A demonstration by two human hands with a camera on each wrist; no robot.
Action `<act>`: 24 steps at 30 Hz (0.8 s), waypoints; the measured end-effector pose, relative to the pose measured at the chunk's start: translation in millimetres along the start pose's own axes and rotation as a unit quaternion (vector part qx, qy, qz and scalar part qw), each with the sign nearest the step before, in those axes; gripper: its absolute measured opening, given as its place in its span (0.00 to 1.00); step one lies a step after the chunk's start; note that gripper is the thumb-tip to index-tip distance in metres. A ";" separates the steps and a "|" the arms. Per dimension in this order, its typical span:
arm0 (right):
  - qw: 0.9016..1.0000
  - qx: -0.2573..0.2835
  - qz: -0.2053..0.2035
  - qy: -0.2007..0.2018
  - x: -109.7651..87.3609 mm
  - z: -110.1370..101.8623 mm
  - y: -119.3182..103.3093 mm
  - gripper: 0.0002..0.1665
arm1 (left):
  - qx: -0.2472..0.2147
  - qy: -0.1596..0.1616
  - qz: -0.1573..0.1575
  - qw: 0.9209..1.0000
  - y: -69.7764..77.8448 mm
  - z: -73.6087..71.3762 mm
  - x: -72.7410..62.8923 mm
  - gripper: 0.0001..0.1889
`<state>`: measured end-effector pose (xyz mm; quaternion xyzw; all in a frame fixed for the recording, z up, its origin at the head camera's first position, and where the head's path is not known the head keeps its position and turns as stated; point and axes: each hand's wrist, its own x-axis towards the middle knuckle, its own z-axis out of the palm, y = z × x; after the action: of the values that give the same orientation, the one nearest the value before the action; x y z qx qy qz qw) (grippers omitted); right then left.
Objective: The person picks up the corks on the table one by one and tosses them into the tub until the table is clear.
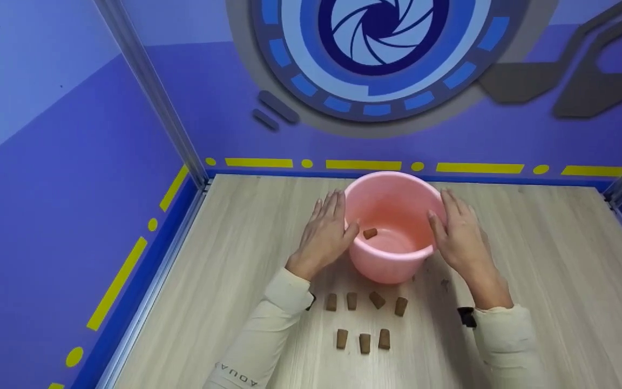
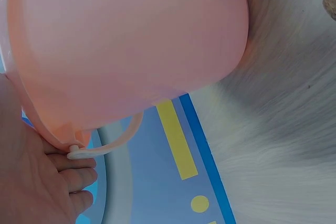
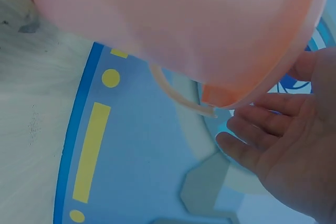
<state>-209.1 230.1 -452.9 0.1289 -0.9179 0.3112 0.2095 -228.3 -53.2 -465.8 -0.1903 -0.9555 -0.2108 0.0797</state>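
A pink plastic bucket point(image 1: 389, 267) is between both hands, its mouth facing up toward the head camera. At its left side the left hand point(image 1: 324, 237) holds the rim, thumb over the edge and fingers outside, near the handle point(image 2: 113, 145). On the opposite side the right hand point(image 1: 462, 235) holds the rim with its thumb at the inner edge; in the right wrist view its fingers curve loosely by the handle's end. Inside the bucket lies one small brown cork stopper point(image 1: 370, 233). More stoppers sit on the table in two rows, including a tilted one point(image 1: 377, 300).
The wood-grain table point(image 1: 235, 243) meets a blue-purple printed wall point(image 1: 192, 102) just behind the bucket. Metal frame rails point(image 1: 149, 313) run along the left edge and up the corner. The front row of stoppers point(image 1: 364, 343) lies between the forearms.
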 end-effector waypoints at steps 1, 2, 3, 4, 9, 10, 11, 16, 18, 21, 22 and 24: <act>1.000 -0.004 0.002 -0.007 1.3 0.6 2.0 0.36 | 0.000 0.002 0.003 1.000 -0.1 0.4 0.0 0.39; 1.000 -0.008 0.005 -0.014 2.4 0.8 3.6 0.37 | 0.001 0.004 0.006 1.000 -0.3 1.1 0.1 0.39; 1.000 -0.010 0.008 -0.022 3.4 1.3 5.2 0.38 | 0.001 0.004 0.008 1.000 -0.2 1.3 0.2 0.39; 0.999 -0.013 0.011 -0.029 4.4 1.9 6.8 0.39 | 0.001 0.006 0.009 1.000 -0.2 1.7 0.3 0.39; 0.995 -0.025 0.029 -0.094 9.8 0.3 10.4 0.45 | -0.001 -0.002 0.001 1.000 0.8 2.6 0.9 0.39; 0.993 -0.026 0.029 -0.110 11.3 -0.4 11.1 0.45 | -0.001 -0.003 0.000 1.000 0.8 2.9 0.8 0.39; 0.991 -0.027 0.029 -0.127 12.7 -1.5 11.3 0.46 | -0.001 -0.004 -0.001 1.000 0.9 3.1 0.8 0.39; 0.980 -0.036 0.020 -0.194 19.1 -3.5 14.4 0.47 | -0.002 -0.008 -0.005 1.000 1.3 3.1 -0.6 0.39; 0.977 -0.039 0.021 -0.209 20.6 -3.5 14.9 0.47 | -0.003 -0.007 -0.005 1.000 1.3 2.9 -1.0 0.39; 0.972 -0.041 0.029 -0.229 23.1 -3.8 15.2 0.49 | -0.004 -0.006 -0.007 1.000 1.2 2.5 -1.0 0.39; 0.971 -0.043 0.031 -0.234 23.7 -4.4 14.5 0.50 | -0.004 -0.006 -0.007 1.000 1.1 2.5 -1.0 0.39; 0.968 -0.048 0.034 -0.244 25.3 -5.3 13.2 0.51 | -0.008 -0.006 -0.010 1.000 0.8 2.7 -1.0 0.39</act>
<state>-234.6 240.9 -444.2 0.1599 -0.9589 0.2331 -0.0253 -227.2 -51.7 -468.2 -0.1831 -0.9560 -0.2183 0.0699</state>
